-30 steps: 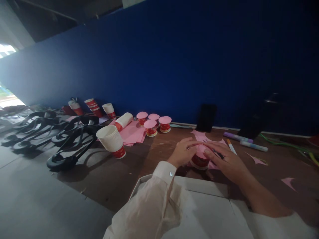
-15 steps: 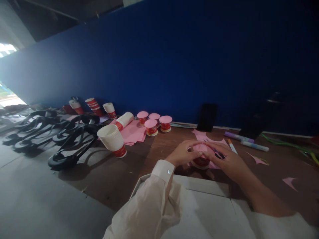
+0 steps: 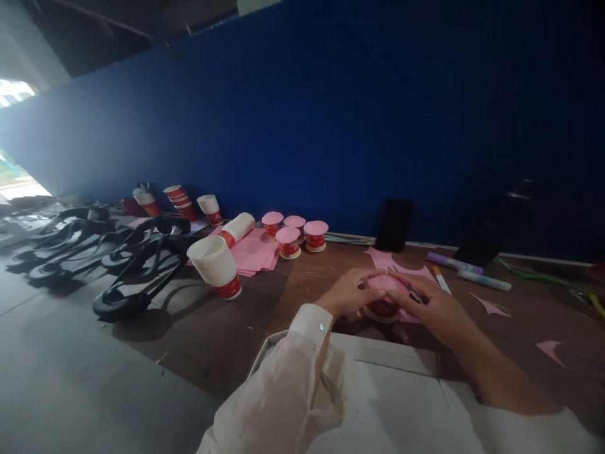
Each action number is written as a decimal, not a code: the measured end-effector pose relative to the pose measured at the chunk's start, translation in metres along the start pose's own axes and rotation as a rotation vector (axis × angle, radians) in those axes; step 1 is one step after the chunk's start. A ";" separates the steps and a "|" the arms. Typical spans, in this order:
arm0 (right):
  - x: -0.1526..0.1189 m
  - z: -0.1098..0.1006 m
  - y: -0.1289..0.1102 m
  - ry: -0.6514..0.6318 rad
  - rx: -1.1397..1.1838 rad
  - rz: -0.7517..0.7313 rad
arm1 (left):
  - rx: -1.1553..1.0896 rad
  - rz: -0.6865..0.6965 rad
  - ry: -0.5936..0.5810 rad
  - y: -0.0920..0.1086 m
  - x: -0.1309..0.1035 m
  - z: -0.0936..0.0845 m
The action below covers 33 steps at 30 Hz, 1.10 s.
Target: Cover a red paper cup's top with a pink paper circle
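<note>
My left hand point(image 3: 352, 293) and my right hand point(image 3: 435, 308) meet around a short red paper cup point(image 3: 382, 311) standing on the table. A pink paper disc point(image 3: 388, 284) lies over its top, and the fingers of both hands curl round the disc's edge, fingertips nearly touching. Beneath and behind my hands lies a cut pink paper sheet point(image 3: 380, 257). Something dark point(image 3: 416, 294), mostly covered by my right hand, shows beside the cup; I cannot tell what it is. Several similar red cups topped with pink discs point(image 3: 288, 235) stand farther back on the left.
A stack of white-and-red paper cups point(image 3: 215, 265) leans left of a pink paper stack point(image 3: 255, 252). Black headset-like straps point(image 3: 137, 284) spread across the left. Markers point(image 3: 484, 279), paper scraps point(image 3: 551, 350) and a black upright slab point(image 3: 396, 224) are on the right. A blue partition point(image 3: 302, 126) stands behind.
The view has shifted very slightly. Both hands stay around the disc-topped cup, with hardly any visible movement.
</note>
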State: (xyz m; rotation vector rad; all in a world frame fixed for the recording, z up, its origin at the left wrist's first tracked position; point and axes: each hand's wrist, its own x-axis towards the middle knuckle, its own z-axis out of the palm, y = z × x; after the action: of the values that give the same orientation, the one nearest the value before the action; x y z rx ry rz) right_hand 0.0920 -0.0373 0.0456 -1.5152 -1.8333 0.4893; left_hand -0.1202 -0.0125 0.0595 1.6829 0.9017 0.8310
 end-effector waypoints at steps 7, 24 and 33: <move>-0.001 0.000 -0.001 0.004 0.001 0.002 | -0.223 -0.148 0.016 0.007 -0.004 0.004; -0.001 -0.001 0.000 -0.022 0.020 0.041 | -0.137 -0.059 0.080 0.005 0.000 0.003; -0.001 0.000 0.000 -0.017 0.013 0.051 | -0.109 -0.032 0.097 0.003 0.002 0.004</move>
State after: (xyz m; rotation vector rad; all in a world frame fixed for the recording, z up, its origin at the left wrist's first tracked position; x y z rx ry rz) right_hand 0.0919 -0.0381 0.0456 -1.5561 -1.8046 0.5383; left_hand -0.1150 -0.0136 0.0618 1.5411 0.9304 0.9295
